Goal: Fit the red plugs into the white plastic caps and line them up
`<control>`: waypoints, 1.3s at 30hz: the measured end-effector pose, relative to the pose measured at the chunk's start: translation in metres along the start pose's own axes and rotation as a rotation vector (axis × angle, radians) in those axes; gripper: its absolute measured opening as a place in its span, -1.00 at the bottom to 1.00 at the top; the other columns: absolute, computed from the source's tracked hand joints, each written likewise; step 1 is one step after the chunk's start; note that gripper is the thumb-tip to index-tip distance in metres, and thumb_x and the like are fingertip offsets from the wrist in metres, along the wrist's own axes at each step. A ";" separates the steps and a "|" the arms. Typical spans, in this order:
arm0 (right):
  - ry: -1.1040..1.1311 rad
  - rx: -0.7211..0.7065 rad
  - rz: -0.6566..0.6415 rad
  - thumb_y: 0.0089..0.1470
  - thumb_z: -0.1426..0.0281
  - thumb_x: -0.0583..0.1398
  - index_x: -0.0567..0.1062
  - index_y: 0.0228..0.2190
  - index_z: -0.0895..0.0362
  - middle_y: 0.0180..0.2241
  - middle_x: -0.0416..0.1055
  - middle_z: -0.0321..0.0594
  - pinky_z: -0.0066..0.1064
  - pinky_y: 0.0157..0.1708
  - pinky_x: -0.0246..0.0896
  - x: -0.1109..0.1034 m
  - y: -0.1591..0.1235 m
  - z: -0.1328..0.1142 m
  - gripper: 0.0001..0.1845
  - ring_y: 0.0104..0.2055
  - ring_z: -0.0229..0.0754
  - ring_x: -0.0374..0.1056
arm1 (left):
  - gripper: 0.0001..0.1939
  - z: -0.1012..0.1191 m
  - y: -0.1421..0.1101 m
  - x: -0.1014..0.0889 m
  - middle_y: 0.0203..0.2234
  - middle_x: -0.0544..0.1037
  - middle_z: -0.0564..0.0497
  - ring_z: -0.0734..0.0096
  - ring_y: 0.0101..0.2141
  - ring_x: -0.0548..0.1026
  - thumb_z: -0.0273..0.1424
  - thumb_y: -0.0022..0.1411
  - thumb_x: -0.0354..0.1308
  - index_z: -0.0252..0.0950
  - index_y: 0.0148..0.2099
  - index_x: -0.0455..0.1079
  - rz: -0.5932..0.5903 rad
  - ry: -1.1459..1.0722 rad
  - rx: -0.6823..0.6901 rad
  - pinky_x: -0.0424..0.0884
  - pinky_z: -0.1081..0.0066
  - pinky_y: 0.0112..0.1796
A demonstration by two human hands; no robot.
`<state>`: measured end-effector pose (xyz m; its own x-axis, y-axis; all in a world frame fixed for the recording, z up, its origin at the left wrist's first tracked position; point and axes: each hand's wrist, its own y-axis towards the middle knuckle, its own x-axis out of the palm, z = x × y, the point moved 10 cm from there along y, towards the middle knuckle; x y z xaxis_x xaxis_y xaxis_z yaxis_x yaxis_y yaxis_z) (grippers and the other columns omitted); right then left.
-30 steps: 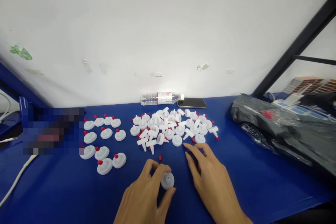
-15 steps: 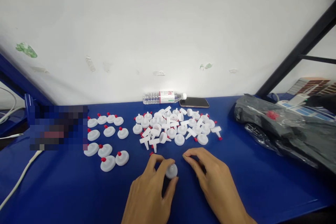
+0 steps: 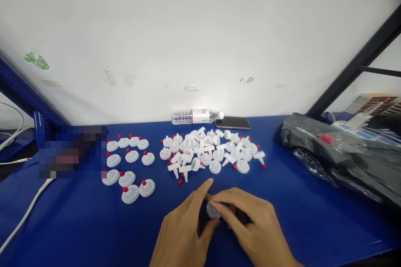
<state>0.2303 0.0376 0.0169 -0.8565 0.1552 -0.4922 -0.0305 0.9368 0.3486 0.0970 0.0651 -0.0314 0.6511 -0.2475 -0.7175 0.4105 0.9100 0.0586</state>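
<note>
My left hand [image 3: 183, 227] and my right hand [image 3: 250, 227] meet over the blue table [image 3: 78, 225], both pinching one small white plastic cap [image 3: 213, 210]. The cap is mostly covered by my fingertips. Just beyond my hands lies a loose pile of white plastic parts [image 3: 209, 150] with a few small red plugs [image 3: 180, 182] scattered among them. To the left, a group of white caps fitted with red plugs [image 3: 130, 162] sits in rough rows.
A clear water bottle [image 3: 197, 116] lies on its side against the white wall, beside a dark phone [image 3: 233, 123]. A grey plastic bag [image 3: 341, 154] covers the table's right side. A white cable [image 3: 21, 217] runs along the left. A black post [image 3: 354, 64] rises at right.
My right hand has come in from the right and closed its fingertips on the white cap that my left hand held alone. Both hands have drawn together.
</note>
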 end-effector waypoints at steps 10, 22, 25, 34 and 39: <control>-0.006 0.047 -0.043 0.34 0.35 0.23 0.66 -0.24 -0.03 -0.24 0.65 -0.31 -0.48 -0.28 0.44 0.003 -0.005 0.008 -0.83 -0.27 -0.19 0.58 | -0.42 0.004 -0.001 -0.002 0.03 0.66 0.13 0.38 -0.29 0.65 -0.40 0.34 0.18 0.04 0.35 0.28 0.012 -0.025 -0.001 0.55 0.42 -0.33; 0.033 0.210 -0.108 0.26 0.32 0.29 0.64 -0.38 -0.02 -0.39 0.52 -0.37 -0.48 -0.46 0.23 0.006 0.000 0.022 -0.84 -0.47 -0.28 0.35 | -0.52 0.040 -0.010 -0.022 0.05 0.62 -0.01 0.51 -0.33 0.67 -0.51 0.40 -0.07 -0.07 0.24 0.43 0.059 0.133 0.277 0.60 0.55 -0.29; 0.019 0.217 -0.126 0.23 0.41 0.28 0.59 -0.46 0.02 -0.41 0.50 -0.40 -0.49 -0.48 0.19 0.007 0.000 0.024 -0.79 -0.50 -0.31 0.32 | -0.65 0.043 -0.014 -0.024 -0.07 0.63 0.01 0.56 -0.42 0.64 -0.41 0.48 -0.03 -0.07 0.14 0.50 0.138 0.148 0.315 0.56 0.60 -0.39; -0.085 0.351 -0.170 0.04 0.34 0.45 0.55 -0.03 -0.18 -0.28 0.55 -0.48 -0.50 -0.44 0.31 0.016 -0.005 0.038 -0.55 -0.50 -0.32 0.38 | -0.61 0.004 -0.008 -0.044 -0.15 0.67 0.12 0.45 -0.28 0.67 -0.43 0.47 -0.07 -0.01 -0.06 0.60 0.028 0.264 0.082 0.57 0.51 -0.21; -0.121 0.242 -0.144 0.32 0.25 0.20 0.54 -0.07 -0.10 -0.29 0.54 -0.40 -0.48 -0.51 0.28 0.012 -0.003 0.028 -0.83 -0.51 -0.30 0.39 | -0.69 -0.044 -0.014 -0.102 -0.10 0.71 0.11 0.11 -0.19 0.69 -0.24 0.39 0.02 0.06 -0.17 0.63 0.116 0.458 -0.244 0.53 0.28 -0.27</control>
<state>0.2345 0.0454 -0.0128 -0.7843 0.0376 -0.6192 -0.0112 0.9971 0.0748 -0.0032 0.0924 0.0109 0.3150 -0.0199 -0.9489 0.1564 0.9872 0.0312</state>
